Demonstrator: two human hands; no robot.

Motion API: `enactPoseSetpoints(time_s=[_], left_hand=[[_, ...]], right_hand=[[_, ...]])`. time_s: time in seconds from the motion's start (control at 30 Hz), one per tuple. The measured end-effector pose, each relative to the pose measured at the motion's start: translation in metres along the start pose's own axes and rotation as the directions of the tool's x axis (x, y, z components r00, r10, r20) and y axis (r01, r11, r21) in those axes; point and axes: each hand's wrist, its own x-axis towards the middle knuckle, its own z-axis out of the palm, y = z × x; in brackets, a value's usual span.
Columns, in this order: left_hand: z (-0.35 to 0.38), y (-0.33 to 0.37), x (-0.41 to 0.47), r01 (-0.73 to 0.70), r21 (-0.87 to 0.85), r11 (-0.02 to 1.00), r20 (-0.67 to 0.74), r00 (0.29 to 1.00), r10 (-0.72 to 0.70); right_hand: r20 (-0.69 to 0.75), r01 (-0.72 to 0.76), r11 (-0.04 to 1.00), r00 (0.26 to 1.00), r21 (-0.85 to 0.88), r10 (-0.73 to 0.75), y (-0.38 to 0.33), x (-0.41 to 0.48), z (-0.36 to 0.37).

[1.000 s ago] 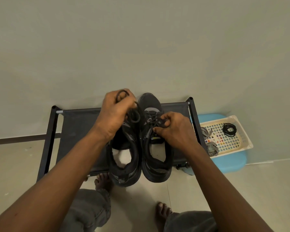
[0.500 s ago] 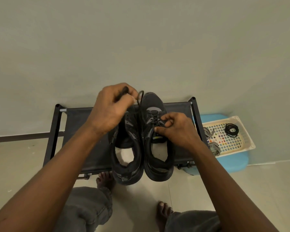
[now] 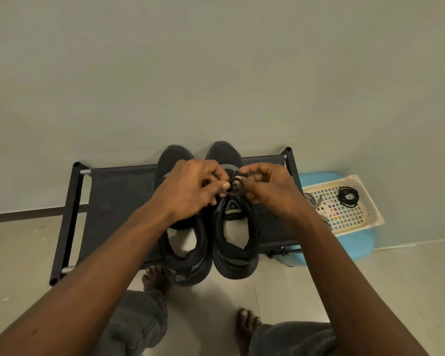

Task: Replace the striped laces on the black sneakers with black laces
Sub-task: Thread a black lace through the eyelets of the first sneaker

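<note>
Two black sneakers stand side by side on a black fabric rack [image 3: 118,196], toes toward the wall: the left sneaker [image 3: 184,255] and the right sneaker [image 3: 235,242]. Both hands meet above the right sneaker's eyelets. My left hand [image 3: 190,191] and my right hand [image 3: 270,191] each pinch a coiled black lace [image 3: 234,189] between fingertips. The eyelet area under the hands is hidden. Striped laces [image 3: 315,205] lie at the left edge of a cream tray, partly behind my right forearm.
The cream perforated tray [image 3: 368,214] sits on a blue stool [image 3: 355,250] at the right and holds another coiled black lace [image 3: 347,196]. A plain wall rises behind the rack. My bare feet and knees are below the rack's front edge.
My left hand came down and right from the left sneaker's toe to meet my right hand over the right sneaker. Both now pinch the black lace coil.
</note>
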Motion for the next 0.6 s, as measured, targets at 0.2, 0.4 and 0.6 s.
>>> enactPoseSetpoints(time_s=[0.2, 0.4, 0.6], left_hand=[[0.008, -0.005, 0.007, -0.013, 0.060, 0.998, -0.069, 0.997, 0.017], [0.009, -0.008, 0.011, -0.011, 0.006, 1.000, -0.202, 0.979, 0.012], [-0.004, -0.012, 0.010, 0.058, 0.030, 0.998, -0.294, 0.955, -0.046]], right_hand=[[0.034, -0.050, 0.993, 0.998, 0.109, 0.047, -0.002, -0.001, -0.001], [0.103, -0.036, 0.993, 0.994, 0.111, 0.025, -0.004, -0.005, -0.003], [-0.084, -0.003, 0.957, 0.996, 0.291, 0.029, 0.001, 0.001, -0.013]])
